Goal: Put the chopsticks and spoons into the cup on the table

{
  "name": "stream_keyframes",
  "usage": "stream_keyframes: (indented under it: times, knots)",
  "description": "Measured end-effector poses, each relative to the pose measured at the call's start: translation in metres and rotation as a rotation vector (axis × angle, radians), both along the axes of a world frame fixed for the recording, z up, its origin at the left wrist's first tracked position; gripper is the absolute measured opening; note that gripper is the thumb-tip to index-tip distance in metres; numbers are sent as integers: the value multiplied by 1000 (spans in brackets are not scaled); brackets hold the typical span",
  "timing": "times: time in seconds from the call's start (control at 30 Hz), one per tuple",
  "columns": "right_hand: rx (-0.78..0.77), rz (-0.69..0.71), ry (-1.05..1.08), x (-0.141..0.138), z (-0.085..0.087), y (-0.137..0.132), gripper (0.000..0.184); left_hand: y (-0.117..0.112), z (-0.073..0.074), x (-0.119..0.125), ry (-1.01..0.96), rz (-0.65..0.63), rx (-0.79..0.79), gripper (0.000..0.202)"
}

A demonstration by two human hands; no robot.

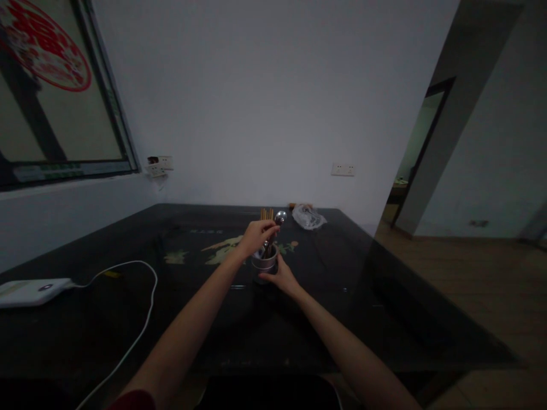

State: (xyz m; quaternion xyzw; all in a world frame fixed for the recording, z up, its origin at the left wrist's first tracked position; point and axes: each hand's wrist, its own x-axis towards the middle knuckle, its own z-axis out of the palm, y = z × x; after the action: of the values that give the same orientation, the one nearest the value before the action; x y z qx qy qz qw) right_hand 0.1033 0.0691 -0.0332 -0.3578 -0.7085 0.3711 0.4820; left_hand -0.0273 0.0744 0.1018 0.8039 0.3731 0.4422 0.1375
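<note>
A small metal cup (264, 265) stands near the middle of the dark table (128, 319). It holds utensils. My left hand (256, 236) is closed on a metal spoon (280, 218), whose round bowl sticks up over the cup. Tips of wooden chopsticks (267, 213) show just behind that hand. My right hand (282, 277) wraps the cup's near right side and holds it upright.
A white device (32, 291) with a white cable (147, 307) lies at the table's left edge. A crumpled clear plastic bag (307, 217) lies at the far edge by the wall. Wall sockets (342, 169) are behind it. A doorway (421, 154) opens at right.
</note>
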Motion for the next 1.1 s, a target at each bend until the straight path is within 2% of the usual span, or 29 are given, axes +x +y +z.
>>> stream_keyframes:
  times: [0.2, 0.43, 0.67, 0.8, 0.93, 1.1]
  knots:
    - [-9, -41, -29, 1, 1, -2, 95, 9, 1, -7, 276, -20, 44, 22]
    - [-9, -59, -42, 2, -1, -3, 96, 5, 0, -10, 440, -12, -177, 25]
    - [-3, -51, -43, 3, -5, 0, 97, 2, 5, -11, 446, 12, -151, 25]
    - [19, -38, -30, 4, -4, 0, 96, 2, 7, -14, 411, -22, -143, 26]
    - [11, -56, -41, 4, -2, -2, 96, 2, 5, -15, 378, -66, -132, 25]
    - [-20, -68, -55, 4, -2, -3, 91, 7, -2, -12, 391, -63, -131, 22]
